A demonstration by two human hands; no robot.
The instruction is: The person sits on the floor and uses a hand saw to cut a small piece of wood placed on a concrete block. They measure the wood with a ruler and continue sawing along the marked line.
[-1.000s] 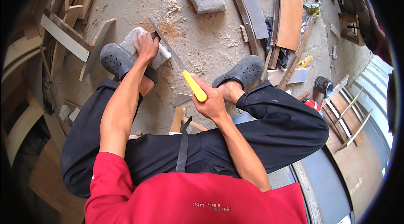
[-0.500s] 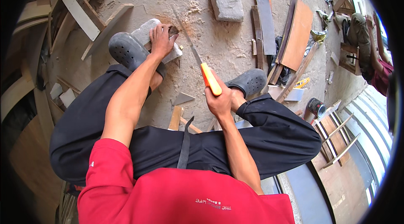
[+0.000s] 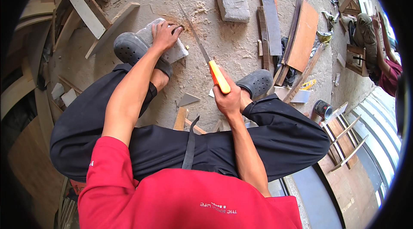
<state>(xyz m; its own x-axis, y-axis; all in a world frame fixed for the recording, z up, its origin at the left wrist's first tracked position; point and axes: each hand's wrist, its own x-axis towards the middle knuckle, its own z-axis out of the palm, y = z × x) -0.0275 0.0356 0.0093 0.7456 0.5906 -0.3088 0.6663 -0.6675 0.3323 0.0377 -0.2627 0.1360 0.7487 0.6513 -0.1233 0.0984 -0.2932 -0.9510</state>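
My right hand [image 3: 228,97] is wrapped round the yellow and orange handle of a handsaw [image 3: 201,45]. Its narrow, tapered blade points away from me and is apart from the block. A pale grey concrete block [image 3: 175,53] lies on the ground by my left shoe [image 3: 130,48]. Over that block my left hand [image 3: 164,36] is closed on a small dark piece [image 3: 179,27]. Only the end of the piece shows by the fingertips; the fingers hide the rest. A tiny wood offcut [image 3: 187,47] rests by the block's right edge.
Another concrete block [image 3: 232,0] sits farther off. Boards [image 3: 303,35] lie to the right, with a paint can [image 3: 322,109] nearer me. Stacked timber [image 3: 84,7] crowds the left. Sawdust covers the ground. At the far right is another person [image 3: 389,67].
My right hand and the saw have shifted slightly right and nearer me. My left hand has turned a little, and less of the dark piece shows.
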